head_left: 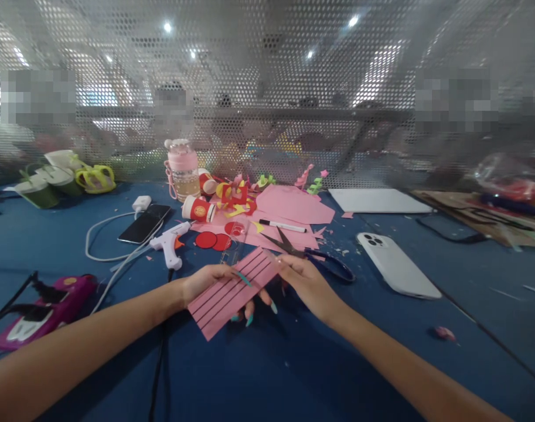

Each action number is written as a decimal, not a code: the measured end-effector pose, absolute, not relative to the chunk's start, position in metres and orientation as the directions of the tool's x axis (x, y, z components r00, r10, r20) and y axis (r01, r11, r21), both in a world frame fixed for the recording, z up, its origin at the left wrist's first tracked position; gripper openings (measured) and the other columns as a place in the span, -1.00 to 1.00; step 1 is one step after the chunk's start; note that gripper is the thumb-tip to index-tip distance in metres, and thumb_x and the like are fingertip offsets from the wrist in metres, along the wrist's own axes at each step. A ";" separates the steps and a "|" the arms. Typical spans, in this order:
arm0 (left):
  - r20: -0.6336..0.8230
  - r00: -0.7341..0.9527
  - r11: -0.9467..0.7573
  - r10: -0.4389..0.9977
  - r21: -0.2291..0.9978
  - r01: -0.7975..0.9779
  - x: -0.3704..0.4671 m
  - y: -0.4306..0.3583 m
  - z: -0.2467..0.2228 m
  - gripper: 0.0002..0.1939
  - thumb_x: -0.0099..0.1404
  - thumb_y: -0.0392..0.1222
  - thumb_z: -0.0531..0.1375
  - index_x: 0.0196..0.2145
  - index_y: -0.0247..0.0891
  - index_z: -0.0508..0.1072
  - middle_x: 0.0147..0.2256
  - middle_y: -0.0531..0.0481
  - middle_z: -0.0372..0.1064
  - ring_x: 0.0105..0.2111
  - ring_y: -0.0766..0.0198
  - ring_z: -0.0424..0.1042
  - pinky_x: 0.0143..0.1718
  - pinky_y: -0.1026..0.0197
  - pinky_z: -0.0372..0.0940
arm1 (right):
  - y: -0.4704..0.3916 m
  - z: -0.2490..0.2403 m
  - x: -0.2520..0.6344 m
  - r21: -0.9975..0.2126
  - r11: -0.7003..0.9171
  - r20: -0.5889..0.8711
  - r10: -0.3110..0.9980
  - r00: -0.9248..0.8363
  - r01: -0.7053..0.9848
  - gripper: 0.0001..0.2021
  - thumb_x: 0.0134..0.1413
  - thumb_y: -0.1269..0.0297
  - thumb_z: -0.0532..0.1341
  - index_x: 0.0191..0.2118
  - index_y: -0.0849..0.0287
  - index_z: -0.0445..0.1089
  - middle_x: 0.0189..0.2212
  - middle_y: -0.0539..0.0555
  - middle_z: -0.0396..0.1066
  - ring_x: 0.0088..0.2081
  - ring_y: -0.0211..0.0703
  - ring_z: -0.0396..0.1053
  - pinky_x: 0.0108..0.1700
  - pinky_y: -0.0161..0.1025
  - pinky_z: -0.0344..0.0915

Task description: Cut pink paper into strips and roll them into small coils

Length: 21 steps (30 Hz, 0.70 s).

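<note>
A pink paper strip (pixel 225 302) with several dark parallel lines along it is held tilted above the blue table. My left hand (pixel 218 284) grips it from the left, thumb on top and fingers underneath. At the paper's upper right end, my right hand (pixel 305 281) pinches the edge between thumb and fingers. Just beyond the right hand lie scissors (pixel 329 264) with dark blue handles, blades apart. Behind the paper are red paper circles (pixel 206 240), a marker (pixel 282 225) and larger pink paper sheets (pixel 289 205).
To the left are a glue gun (pixel 170 241), a black phone (pixel 145 224), a white cable and a purple power strip (pixel 47 310). A pink-lidded bottle (pixel 182 170) and paper cup (pixel 198 209) stand behind. On the right lies a white phone (pixel 397 264). Perforated metal (pixel 258 70) closes the back.
</note>
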<state>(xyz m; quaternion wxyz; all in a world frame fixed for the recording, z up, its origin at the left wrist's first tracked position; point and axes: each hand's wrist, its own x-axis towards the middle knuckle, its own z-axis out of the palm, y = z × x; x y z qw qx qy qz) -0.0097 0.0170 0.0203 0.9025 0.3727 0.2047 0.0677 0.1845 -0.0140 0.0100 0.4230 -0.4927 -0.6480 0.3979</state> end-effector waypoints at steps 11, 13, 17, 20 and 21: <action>-0.217 0.271 0.305 0.938 0.889 -0.343 -0.005 0.030 0.012 -0.72 0.01 -0.53 0.24 -0.28 -0.36 0.46 -0.39 -0.09 0.52 -0.44 0.25 0.51 -0.44 0.28 0.42 | -0.001 0.008 0.192 -0.977 0.068 0.035 0.987 0.159 -0.204 -0.61 -0.36 0.01 0.36 -0.61 0.16 0.20 -0.74 -0.15 0.22 -0.68 -0.30 0.29 -0.58 -0.31 0.30; -0.175 0.205 0.241 0.963 0.902 -0.359 -0.006 0.033 0.011 -0.72 0.00 -0.53 0.26 -0.28 -0.37 0.46 -0.45 -0.08 0.53 -0.47 0.26 0.51 -0.47 0.31 0.41 | 0.002 0.007 0.193 -0.964 0.059 0.014 0.984 0.176 -0.257 -0.60 -0.45 0.03 0.40 -0.61 0.17 0.22 -0.71 -0.14 0.24 -0.66 -0.28 0.34 -0.56 -0.29 0.35; -0.120 0.182 0.179 0.976 0.919 -0.351 -0.006 0.032 0.011 -0.61 -0.06 -0.50 0.33 -0.23 -0.33 0.44 -0.53 -0.02 0.51 -0.47 0.22 0.53 -0.47 0.32 0.41 | 0.003 0.005 0.193 -0.955 0.057 0.004 0.983 0.181 -0.293 -0.60 -0.48 0.06 0.42 -0.62 0.18 0.23 -0.70 -0.14 0.24 -0.62 -0.23 0.39 -0.51 -0.26 0.40; -0.141 0.191 0.196 0.971 0.932 -0.307 -0.004 0.030 0.011 -0.62 -0.07 -0.48 0.34 -0.24 -0.35 0.45 -0.51 -0.02 0.52 -0.48 0.27 0.52 -0.48 0.37 0.39 | 0.003 0.004 0.194 -0.949 0.060 0.002 0.983 0.184 -0.311 -0.61 -0.48 0.07 0.42 -0.60 0.19 0.26 -0.69 -0.13 0.26 -0.58 -0.21 0.42 -0.47 -0.24 0.42; -0.151 0.181 0.201 0.972 0.932 -0.301 -0.003 0.030 0.011 -0.65 -0.07 -0.49 0.34 -0.27 -0.37 0.46 -0.50 -0.03 0.52 -0.49 0.28 0.52 -0.50 0.38 0.39 | 0.003 0.003 0.194 -0.948 0.057 -0.002 0.983 0.184 -0.313 -0.62 -0.47 0.07 0.42 -0.59 0.20 0.28 -0.68 -0.13 0.27 -0.58 -0.22 0.42 -0.46 -0.25 0.43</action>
